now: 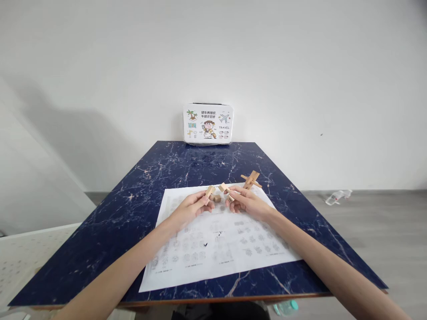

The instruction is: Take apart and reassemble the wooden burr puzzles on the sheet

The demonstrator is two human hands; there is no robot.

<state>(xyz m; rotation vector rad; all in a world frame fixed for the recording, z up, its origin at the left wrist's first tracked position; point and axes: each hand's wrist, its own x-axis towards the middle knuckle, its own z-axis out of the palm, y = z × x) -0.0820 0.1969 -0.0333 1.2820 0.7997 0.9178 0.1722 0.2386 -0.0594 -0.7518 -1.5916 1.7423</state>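
Both my hands are over a large printed sheet (pixel 213 262) with rows of small diagrams. My left hand (pixel 195 205) is closed on a notched wooden puzzle piece (pixel 209 191), gripped between thumb and fingers. Facing it, my right hand (pixel 248 203) pinches another pale notched wooden puzzle piece (pixel 224 187); its lower end by the fingertips carries a dark mark. Between the hands a further small wooden piece (pixel 216 198) shows, and I cannot tell whether it touches either hand. Just beyond my right hand, several wooden sticks (pixel 251 179) lie crossed at the sheet's far edge.
The sheet lies on a dark blue marbled table (pixel 126 209). A white case (pixel 208 124) with cartoon prints stands at the table's far edge against the wall. On the floor are a crumpled clear wrapper (pixel 338 197) at right and a bottle with a teal cap (pixel 287 307) below the near edge.
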